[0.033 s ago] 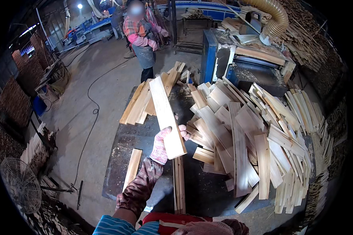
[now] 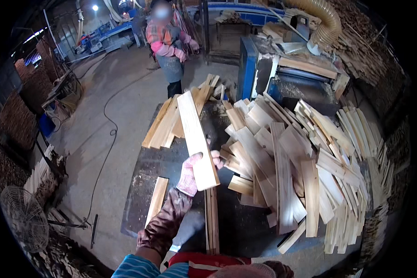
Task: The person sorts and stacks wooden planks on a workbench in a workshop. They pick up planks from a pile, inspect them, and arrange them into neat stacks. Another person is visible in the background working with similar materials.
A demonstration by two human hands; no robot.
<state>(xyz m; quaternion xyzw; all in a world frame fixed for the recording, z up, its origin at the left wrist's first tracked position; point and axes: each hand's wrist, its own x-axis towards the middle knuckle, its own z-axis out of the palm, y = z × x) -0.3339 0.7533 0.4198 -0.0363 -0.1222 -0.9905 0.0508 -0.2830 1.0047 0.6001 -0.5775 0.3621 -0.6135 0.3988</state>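
Note:
My left hand (image 2: pixel 190 172), in a pink knit glove, is closed around the lower part of a pale wooden board (image 2: pixel 194 132). The board is held up at a slant above a dark worktable (image 2: pixel 143 173), its far end leaning left. At the bottom edge, part of my right hand (image 2: pixel 243 271) shows in a similar glove, close to my body; its fingers are hidden. Below the held board, narrow wood strips (image 2: pixel 211 222) lie lengthwise on the table. A single short board (image 2: pixel 157 199) rests beside my left forearm.
A large heap of loose boards (image 2: pixel 282 162) covers the table's right side. More boards (image 2: pixel 164 125) are stacked at the far left corner. Beyond stands a blue machine (image 2: pixel 248 65) with a ribbed hose (image 2: pixel 326 23). A person (image 2: pixel 169 51) stands past the table. A fan (image 2: pixel 24 217) is at left.
The board in my left hand sits slightly lower at its near end. My grip stays the same.

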